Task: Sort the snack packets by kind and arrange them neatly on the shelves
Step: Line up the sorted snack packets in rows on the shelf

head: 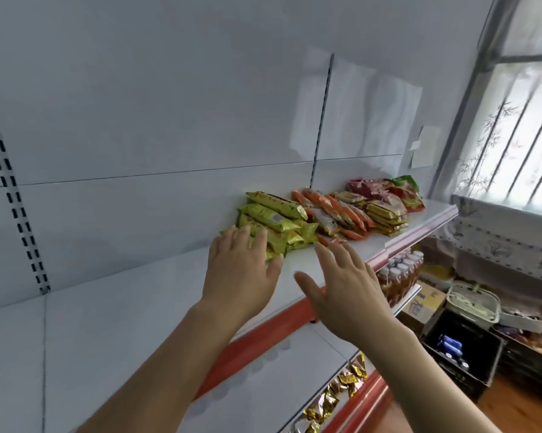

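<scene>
Snack packets lie grouped on the white upper shelf (pixel 132 295): a pile of yellow-green packets (pixel 273 220), then orange packets (pixel 338 210), a stack of gold-brown packets (pixel 385 214), and red and green packets (pixel 388 189) at the far end. My left hand (pixel 241 264) lies flat with straight fingers on the near edge of the yellow-green pile. My right hand (pixel 344 276) hovers over the shelf's front edge with fingers spread, holding nothing, just short of the orange packets.
The shelf's front carries a red price strip (pixel 263 335). Below it stand bottles (pixel 401 270) on a lower shelf, and gold packets (pixel 341 392) lower still. Cardboard boxes, a basket (pixel 473 301) and a black crate (pixel 460 348) sit on the floor at right, beneath a barred window.
</scene>
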{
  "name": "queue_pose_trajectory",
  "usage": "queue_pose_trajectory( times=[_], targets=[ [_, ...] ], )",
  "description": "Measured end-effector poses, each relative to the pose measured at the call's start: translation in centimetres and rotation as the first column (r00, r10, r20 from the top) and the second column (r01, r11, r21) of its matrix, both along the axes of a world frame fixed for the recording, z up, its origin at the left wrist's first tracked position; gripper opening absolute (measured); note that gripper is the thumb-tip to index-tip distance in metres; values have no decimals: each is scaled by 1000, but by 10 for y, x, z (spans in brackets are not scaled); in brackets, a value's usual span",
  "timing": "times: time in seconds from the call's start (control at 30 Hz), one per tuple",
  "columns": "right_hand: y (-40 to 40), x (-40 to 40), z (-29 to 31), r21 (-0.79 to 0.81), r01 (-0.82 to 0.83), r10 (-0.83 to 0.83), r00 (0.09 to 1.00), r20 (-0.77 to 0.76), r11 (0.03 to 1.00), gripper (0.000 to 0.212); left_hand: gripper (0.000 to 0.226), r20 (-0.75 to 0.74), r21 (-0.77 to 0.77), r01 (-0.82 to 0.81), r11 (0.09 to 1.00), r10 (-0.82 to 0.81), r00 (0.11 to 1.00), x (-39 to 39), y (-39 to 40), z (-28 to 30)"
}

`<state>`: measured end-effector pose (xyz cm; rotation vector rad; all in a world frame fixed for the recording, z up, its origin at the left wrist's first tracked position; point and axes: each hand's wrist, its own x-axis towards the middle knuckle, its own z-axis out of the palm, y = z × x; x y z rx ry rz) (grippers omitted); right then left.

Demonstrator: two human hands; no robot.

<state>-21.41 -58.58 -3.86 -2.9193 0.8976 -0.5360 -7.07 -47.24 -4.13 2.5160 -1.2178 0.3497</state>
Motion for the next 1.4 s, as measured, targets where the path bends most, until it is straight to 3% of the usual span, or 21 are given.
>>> queue_pose_trajectory(
  times=[0.3,0.47,0.6,0.77,0.87,0.97,1.03,1.13,1.2,1.3,1.4],
  targets=[
    [-114,84,-1,65,-108,99,986,133,992,72,52,-27,21,-33,999,33,999,61,-103,-4],
    [-164,133,-1,68,-245,230,956,181,967,70,48,-16,23,-194,981,194,981,83,-138,-8],
    [-189,155,-2,99,-398,386,915,118,912,67,36,-133,-128,-226,966,209,969,93,-160,-17],
    [-212,164,-6,-12,-551,539,811,228,834,51,36,-294,-324,-295,899,200,934,88,-172,-17],
    [-217,160,-6,-89,-580,560,721,408,810,54,42,-386,-431,-395,811,230,894,79,-174,-5],
    [-214,155,-10,-220,-600,610,587,532,769,59,42,-536,-592,-527,610,190,822,74,-176,12],
    [-206,154,-16,-289,-643,685,531,499,709,59,46,-632,-664,-566,488,38,774,75,-178,19],
    [-196,155,-28,-301,-739,787,491,374,603,61,45,-677,-682,-594,427,-59,734,74,-174,21],
    [-195,155,-29,-219,-761,765,497,409,611,62,40,-686,-684,-617,389,-56,725,74,-165,18],
    [-196,162,-24,-150,-683,655,578,486,715,52,31,-708,-679,-648,345,-73,703,77,-147,13],
    [-186,174,-13,-115,-589,590,738,328,800,55,48,-718,-667,-651,363,-78,692,75,-132,10]
  ],
)
